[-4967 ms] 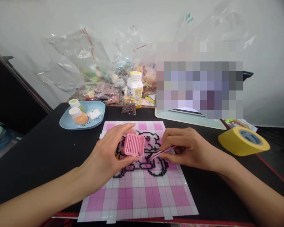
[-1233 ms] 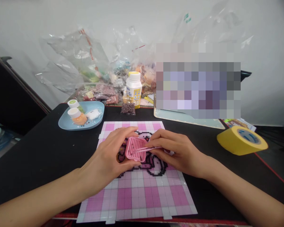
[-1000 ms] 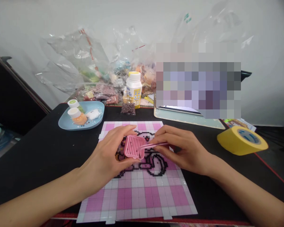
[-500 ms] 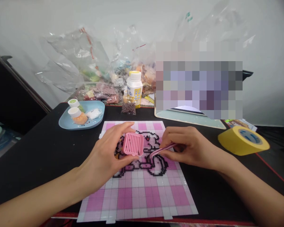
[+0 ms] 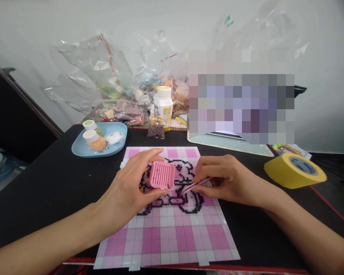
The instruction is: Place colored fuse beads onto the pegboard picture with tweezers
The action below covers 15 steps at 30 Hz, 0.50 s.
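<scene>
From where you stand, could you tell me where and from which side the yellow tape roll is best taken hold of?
Take the yellow tape roll by its outer rim, coming from above. It lies flat on the black table with its hole facing up, so a grip across the curved yellow sides, or one finger in the hole and the thumb outside, looks steadiest. It sits apart from the right hand, with bare table around it.

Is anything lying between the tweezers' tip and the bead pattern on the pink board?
Nothing visible. The right hand holds the pink tweezers angled down onto the black bead outline on the pegboard. The pink bead tray, held in the left hand, sits just beside the tip, not across it.
</scene>
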{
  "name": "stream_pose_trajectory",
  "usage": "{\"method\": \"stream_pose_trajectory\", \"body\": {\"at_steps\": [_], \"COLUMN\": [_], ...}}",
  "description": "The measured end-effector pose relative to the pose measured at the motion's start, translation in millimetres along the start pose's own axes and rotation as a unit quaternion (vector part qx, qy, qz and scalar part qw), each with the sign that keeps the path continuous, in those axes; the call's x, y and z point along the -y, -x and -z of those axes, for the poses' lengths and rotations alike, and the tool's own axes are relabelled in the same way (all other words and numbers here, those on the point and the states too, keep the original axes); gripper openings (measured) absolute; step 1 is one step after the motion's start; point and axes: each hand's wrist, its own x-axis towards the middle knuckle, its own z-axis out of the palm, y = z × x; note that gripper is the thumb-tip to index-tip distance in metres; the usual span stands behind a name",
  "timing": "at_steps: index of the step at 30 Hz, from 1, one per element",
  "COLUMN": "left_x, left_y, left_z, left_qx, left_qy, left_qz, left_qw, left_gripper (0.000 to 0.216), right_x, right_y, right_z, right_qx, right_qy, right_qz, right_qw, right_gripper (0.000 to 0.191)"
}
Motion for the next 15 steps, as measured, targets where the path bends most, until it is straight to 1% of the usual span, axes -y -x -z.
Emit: {"method": "stream_pose_trajectory", "body": {"at_steps": [7,12,15], "left_x": [-1.8,0.8,0.6], "left_y": [0.2,0.8,1.1], "left_z": [1.0,-0.3,-0.4], "left_qx": [0.007,-0.002,0.001], "left_qy": [-0.006,-0.004,-0.009], "left_qz": [0.009,-0.01,-0.008], "left_qw": [1.0,1.0,1.0], "left_gripper": [0.062,0.061,0.062], "right_x": [-0.5,-0.1,0.6], "right_y": [-0.4,-0.5,-0.4], "right_z": [0.4,0.7,0.4], "right_qx": [0.007,0.007,-0.004], "right_qy": [0.001,0.0,-0.008], "right_qz": [0.002,0.0,0.001], "right_qw": [1.0,1.0,1.0], "right_gripper": [0.01,0.01,0.01]}}
